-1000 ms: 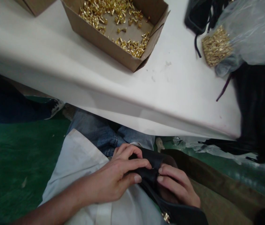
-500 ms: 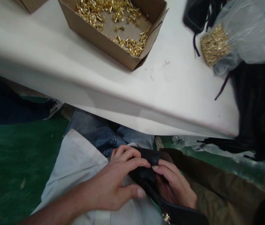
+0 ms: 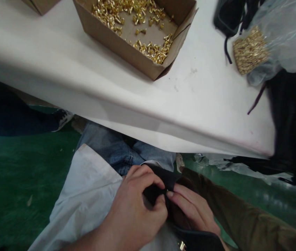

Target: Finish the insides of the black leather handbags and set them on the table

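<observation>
both at black piece, holds unclear | left grip narrower now | right grip: gap hidden

The bare left hand, back upward, has its index finger and thumb bent toward each other, tips close. Opposite, the bare right hand slants up and leftward, fingertips beside the left's.

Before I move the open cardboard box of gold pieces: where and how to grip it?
I'd come from the wearer's side and pinch the cardboard box's long near wall, thumb outside, fingers over the rim. That wall faces the wearer and the top is open. I'd avoid the right end, which looks creased.
</observation>
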Tool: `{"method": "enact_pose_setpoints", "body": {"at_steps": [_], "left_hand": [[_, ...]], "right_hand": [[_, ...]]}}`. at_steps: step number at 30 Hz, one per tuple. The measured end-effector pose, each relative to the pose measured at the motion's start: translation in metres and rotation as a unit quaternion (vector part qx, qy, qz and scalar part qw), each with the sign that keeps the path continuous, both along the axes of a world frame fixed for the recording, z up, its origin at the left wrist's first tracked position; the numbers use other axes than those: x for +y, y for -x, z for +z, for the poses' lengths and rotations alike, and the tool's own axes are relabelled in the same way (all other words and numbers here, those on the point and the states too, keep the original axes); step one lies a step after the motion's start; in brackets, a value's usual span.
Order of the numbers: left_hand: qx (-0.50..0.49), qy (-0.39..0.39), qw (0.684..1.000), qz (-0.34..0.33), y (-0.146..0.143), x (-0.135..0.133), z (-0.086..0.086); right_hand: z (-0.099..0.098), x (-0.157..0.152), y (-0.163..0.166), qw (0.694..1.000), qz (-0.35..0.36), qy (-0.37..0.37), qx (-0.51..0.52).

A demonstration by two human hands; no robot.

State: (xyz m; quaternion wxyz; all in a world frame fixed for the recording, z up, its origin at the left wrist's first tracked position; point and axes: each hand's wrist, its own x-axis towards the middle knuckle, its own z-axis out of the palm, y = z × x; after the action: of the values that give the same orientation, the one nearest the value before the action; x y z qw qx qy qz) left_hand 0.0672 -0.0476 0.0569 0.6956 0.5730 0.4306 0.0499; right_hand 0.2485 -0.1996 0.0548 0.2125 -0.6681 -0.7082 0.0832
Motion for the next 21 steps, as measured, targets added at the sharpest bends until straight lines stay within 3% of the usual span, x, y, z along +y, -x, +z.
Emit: {"method": "enact_pose_setpoints", "body": {"at_steps": [6,11,13,21], "left_hand": [[0.018,0.007,0.996,-0.092,0.002,0.027,0.001],[0.057,-0.009,0.981,-0.186,0.002,0.045,0.004],[0.062,-0.016,0.982,-0.178,0.002,0.046,0.003],[0.043,-0.005,0.998,-0.039,0.008,0.028,-0.004]], "right_hand": [[0.003,0.022,-0.009,0.996,0.066,0.026,0.049],[0.002,0.048,0.002,0.991,0.030,0.022,0.131],[0.001,0.052,0.005,0.987,0.037,0.029,0.152],[0.004,0.043,-0.003,0.989,0.100,0.043,0.102]]}}
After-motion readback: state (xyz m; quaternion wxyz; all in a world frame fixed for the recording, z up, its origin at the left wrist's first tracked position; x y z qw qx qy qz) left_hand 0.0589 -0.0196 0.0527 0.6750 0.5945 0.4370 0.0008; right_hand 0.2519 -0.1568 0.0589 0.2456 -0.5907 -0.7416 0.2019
